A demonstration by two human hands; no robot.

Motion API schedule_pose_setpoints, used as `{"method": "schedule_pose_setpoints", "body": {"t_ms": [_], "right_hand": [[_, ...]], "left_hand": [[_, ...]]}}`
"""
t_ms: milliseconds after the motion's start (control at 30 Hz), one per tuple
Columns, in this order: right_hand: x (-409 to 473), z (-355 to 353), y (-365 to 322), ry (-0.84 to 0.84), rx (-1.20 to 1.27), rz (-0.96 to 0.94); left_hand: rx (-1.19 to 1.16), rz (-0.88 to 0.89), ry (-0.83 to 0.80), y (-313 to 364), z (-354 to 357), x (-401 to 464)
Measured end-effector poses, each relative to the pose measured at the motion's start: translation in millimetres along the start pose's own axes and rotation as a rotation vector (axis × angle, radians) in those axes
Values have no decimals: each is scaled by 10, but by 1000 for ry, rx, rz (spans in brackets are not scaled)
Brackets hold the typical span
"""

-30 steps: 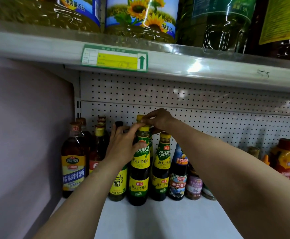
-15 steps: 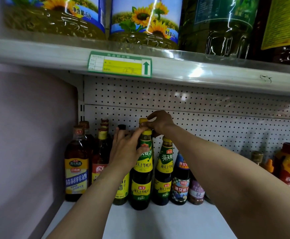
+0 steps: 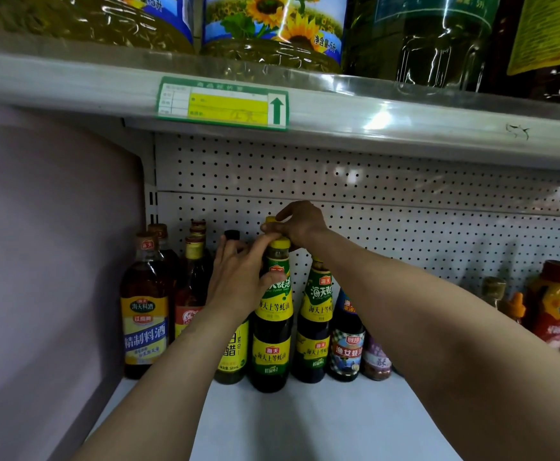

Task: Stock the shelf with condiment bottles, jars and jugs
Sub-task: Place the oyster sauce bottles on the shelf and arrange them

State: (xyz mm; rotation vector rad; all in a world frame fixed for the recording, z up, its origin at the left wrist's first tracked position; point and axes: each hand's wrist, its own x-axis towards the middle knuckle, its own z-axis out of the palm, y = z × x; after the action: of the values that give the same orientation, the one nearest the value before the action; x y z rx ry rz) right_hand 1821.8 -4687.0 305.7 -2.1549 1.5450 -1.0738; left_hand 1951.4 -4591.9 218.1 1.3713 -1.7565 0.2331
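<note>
The front oyster sauce bottle stands upright — left hand wraps its neck, right hand pinches the yellow-capped bottle just behind it.

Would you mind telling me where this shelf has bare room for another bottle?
The white shelf is bare in front of the bottle row, and behind it between the small jar and red-capped jar. The left corner is crowded.

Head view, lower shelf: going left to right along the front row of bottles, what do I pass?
Cooking wine bottle → white vinegar bottle → oyster sauce bottle held by the left hand at → second oyster sauce bottle → blue-label bottle → small purple jar → red-capped jar.
</note>
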Motion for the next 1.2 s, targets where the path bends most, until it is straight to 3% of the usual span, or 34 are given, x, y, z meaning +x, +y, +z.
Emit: {"method": "schedule_pose_setpoints", "body": {"t_ms": [300, 533, 767, 867, 1067, 1200], "right_hand": [[-59, -87, -54, -115, 53, 118], [-288, -463, 8, -8, -52, -27], [-800, -801, 183, -47, -68, -84], [-1034, -912, 281, -83, -52, -69], [-1507, -1009, 378, -141, -197, -116], [-1875, -991, 421, -212, -368, -233]], "left_hand": [[-6, -23, -10, -28, 28, -1], [64, 2, 5, 66, 8, -35], [331, -91, -55, 321, -131, -56], [348, -115, 4, 450, -254, -138], [72, -371, 5, 709, -510, -506], [57, -534, -84, 837, -646, -969]]}}
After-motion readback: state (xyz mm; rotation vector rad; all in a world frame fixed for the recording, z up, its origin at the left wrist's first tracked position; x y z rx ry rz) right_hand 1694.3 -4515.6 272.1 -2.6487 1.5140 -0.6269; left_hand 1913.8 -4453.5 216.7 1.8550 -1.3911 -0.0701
